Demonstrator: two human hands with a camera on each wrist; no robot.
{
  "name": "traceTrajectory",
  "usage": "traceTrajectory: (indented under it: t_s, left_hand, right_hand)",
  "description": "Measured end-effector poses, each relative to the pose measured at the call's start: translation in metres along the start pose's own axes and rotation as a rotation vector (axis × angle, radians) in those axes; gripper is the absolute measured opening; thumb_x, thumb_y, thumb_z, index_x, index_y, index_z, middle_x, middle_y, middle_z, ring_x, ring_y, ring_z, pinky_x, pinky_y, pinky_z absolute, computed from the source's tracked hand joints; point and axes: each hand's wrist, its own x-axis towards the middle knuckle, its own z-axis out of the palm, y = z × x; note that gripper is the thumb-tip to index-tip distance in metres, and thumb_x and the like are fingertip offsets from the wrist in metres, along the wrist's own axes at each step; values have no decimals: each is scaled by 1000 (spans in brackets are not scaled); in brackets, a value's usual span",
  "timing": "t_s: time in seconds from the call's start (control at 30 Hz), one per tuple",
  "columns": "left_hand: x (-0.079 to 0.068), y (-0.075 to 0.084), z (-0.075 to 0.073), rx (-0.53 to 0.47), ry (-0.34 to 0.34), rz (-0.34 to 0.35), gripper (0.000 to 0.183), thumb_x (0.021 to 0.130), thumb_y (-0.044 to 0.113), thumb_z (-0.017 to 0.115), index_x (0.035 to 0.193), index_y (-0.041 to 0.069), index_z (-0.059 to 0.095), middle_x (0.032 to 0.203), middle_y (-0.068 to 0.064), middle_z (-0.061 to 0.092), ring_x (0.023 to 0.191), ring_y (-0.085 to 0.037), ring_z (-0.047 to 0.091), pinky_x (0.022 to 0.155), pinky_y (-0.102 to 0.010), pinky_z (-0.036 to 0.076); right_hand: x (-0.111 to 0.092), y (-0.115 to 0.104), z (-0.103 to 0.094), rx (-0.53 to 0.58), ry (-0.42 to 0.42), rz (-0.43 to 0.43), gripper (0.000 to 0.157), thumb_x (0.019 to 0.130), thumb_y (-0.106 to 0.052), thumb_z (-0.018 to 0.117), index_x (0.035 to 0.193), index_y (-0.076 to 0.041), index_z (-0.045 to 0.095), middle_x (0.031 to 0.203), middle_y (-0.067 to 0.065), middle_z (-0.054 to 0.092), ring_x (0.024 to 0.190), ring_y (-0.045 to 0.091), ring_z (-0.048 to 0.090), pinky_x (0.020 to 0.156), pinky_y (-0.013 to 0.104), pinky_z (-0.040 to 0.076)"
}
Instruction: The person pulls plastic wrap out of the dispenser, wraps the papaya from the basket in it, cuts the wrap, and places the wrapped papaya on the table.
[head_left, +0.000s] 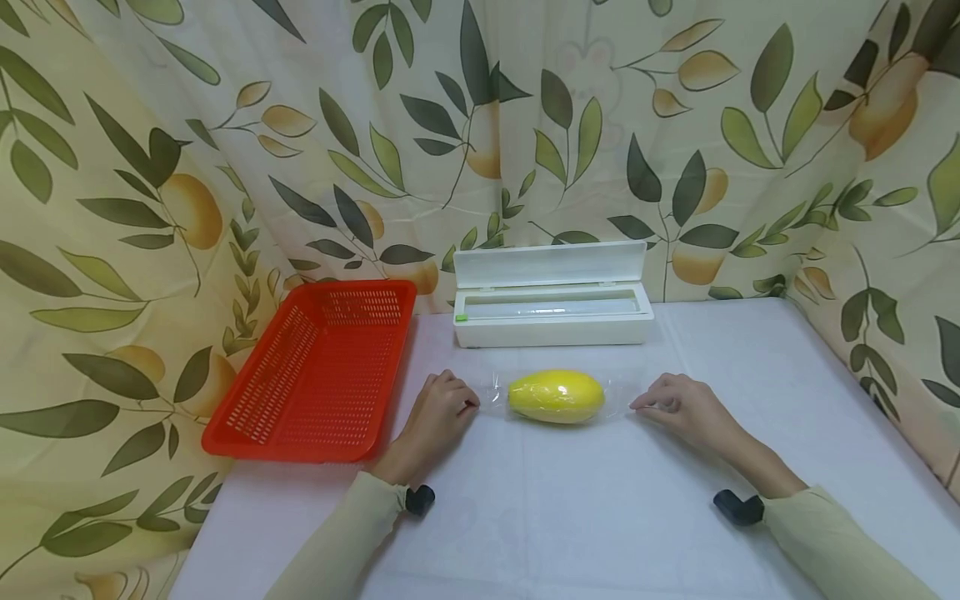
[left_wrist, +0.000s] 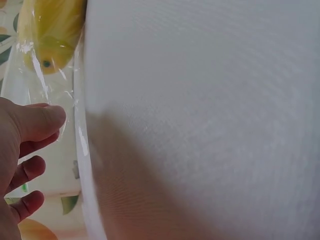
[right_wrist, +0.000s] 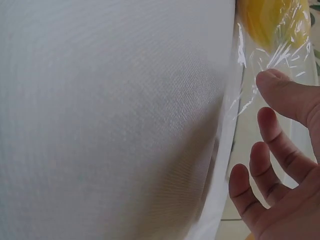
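A yellow oblong fruit (head_left: 557, 397) lies on its side on the white-covered table, wrapped in clear plastic wrap (head_left: 493, 395). The wrap sticks out past both ends of the fruit. At the left end, my left hand (head_left: 441, 408) pinches the film between thumb and index finger, the other fingers loosely bent. My right hand (head_left: 688, 406) pinches the film's right end, its thumb (right_wrist: 280, 90) covering most of the index finger in the right wrist view. In the left wrist view a dark spot marks the near tip of the fruit (left_wrist: 52, 55).
Behind the fruit stands a white plastic-wrap dispenser (head_left: 555, 333), its lid (head_left: 550, 265) raised and a roll inside. To the left, a red perforated basket (head_left: 378, 392) sits close to my left forearm. Leaf-patterned curtains (head_left: 570, 125) border the table (head_left: 555, 517) at the back and sides.
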Motion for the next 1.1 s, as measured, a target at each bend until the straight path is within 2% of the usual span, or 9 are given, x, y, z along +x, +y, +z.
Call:
traceTrajectory:
  t_s: [0.2, 0.43, 0.67, 0.9, 1.1]
  left_hand:
    - [0, 1, -4, -23, 1, -12, 5, 87, 9, 82, 88, 14, 81, 86, 4, 75, 84, -15, 54, 77, -32, 44]
    - [-2, 3, -11, -52, -42, -80, 4, 89, 12, 80, 93, 14, 81, 89, 5, 75, 89, -14, 55, 81, -33, 45]
    - [-2, 3, -14, -71, -86, -126, 6, 91, 15, 80, 96, 16, 82, 90, 6, 75, 90, -12, 54, 82, -32, 46]
    - [-1, -1, -7, -56, -81, -110, 8, 90, 12, 80, 97, 16, 83, 88, 6, 75, 87, -11, 54, 79, -29, 46]
    - [-1, -2, -4, -13, -78, -107, 6, 91, 12, 79, 93, 17, 83, 86, 6, 74, 85, -11, 54, 78, -29, 46]
  right_hand:
    - [-2, -1, -3, -13, 21, -45, 14, 85, -12, 84, 97, -18, 80, 86, -12, 65, 72, 7, 51, 62, 25, 46]
    - [-2, -5, -4, -18, 112, -118, 12, 88, -11, 81, 98, -17, 80, 81, -15, 63, 69, 4, 51, 59, 24, 46]
    - [-4, -9, -3, -10, 127, -67, 5, 92, -14, 78, 96, -16, 80, 80, -14, 64, 70, 4, 52, 60, 23, 47]
    - [-3, -12, 1, 4, 63, 11, 13, 89, -6, 79, 97, -16, 80, 84, -11, 69, 73, 6, 54, 65, 24, 50]
    - [-1, -10, 5, -2, 32, 46, 12, 88, -5, 79, 96, -14, 79, 86, -7, 70, 75, 9, 53, 65, 25, 48]
